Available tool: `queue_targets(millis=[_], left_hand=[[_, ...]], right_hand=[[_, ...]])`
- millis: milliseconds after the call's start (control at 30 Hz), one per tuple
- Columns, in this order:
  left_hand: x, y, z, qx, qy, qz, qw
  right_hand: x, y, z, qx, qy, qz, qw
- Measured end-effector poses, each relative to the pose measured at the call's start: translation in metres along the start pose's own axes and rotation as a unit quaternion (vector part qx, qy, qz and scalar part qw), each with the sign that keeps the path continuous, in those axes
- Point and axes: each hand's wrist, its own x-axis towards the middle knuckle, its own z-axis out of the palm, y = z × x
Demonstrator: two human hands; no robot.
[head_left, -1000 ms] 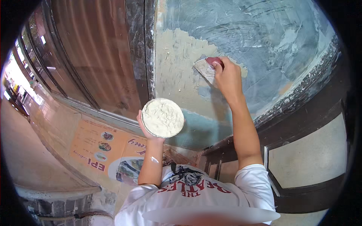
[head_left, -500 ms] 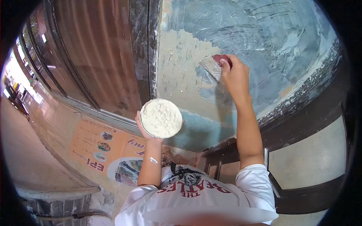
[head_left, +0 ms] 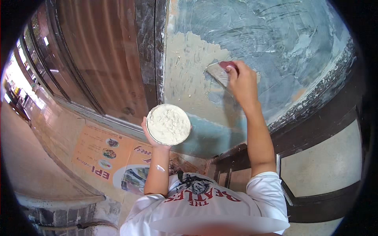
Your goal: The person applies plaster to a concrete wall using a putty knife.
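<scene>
My left hand (head_left: 148,133) is wrapped round a round tub of off-white putty (head_left: 168,124), its open top facing up. In my right hand (head_left: 243,83) is a putty knife (head_left: 219,72) with a dark red handle and a wide blade smeared with putty. The blade lies against the wall (head_left: 275,35), at the border between a beige putty-coated patch (head_left: 185,70) and the blue-grey surface. A white smear of putty marks my left forearm (head_left: 157,173).
To the left stands a brown-tinted glass door (head_left: 102,51) with a dark frame (head_left: 145,51). An orange printed banner (head_left: 102,145) lies on the floor. Dark wood panelling with pale inserts (head_left: 323,165) runs along the right. A curved ledge (head_left: 59,202) is at lower left.
My right hand and the putty knife have shifted slightly left and down along the wall. My left hand holds the tub almost where it was.
</scene>
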Motion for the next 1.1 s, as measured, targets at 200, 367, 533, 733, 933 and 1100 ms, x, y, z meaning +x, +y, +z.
queue_targets(millis=[200, 367, 533, 733, 933, 1100], left_hand=[[0.0, 0.003, -0.007, 0.002, -0.035, -0.013, 0.999], [-0.002, 0.002, -0.003, -0.008, -0.025, -0.009, 1.0], [0.001, 0.004, -0.006, 0.004, 0.017, -0.008, 1.0], [0.002, 0.005, -0.01, 0.015, 0.001, 0.0, 1.0], [0.0, 0.006, -0.009, 0.0, -0.001, -0.006, 1.0], [-0.002, 0.008, -0.011, 0.015, 0.009, -0.001, 1.0]], right_hand=[[0.006, -0.003, 0.0, -0.043, 0.02, -0.013, 0.999], [-0.001, 0.0, 0.003, -0.006, 0.002, 0.022, 1.0], [0.004, -0.003, 0.004, -0.029, 0.015, 0.011, 0.999], [-0.001, -0.004, -0.002, -0.013, 0.019, 0.025, 0.999], [0.002, -0.001, 0.002, -0.017, 0.004, 0.014, 1.0], [0.001, -0.002, -0.007, 0.008, 0.015, 0.042, 0.999]])
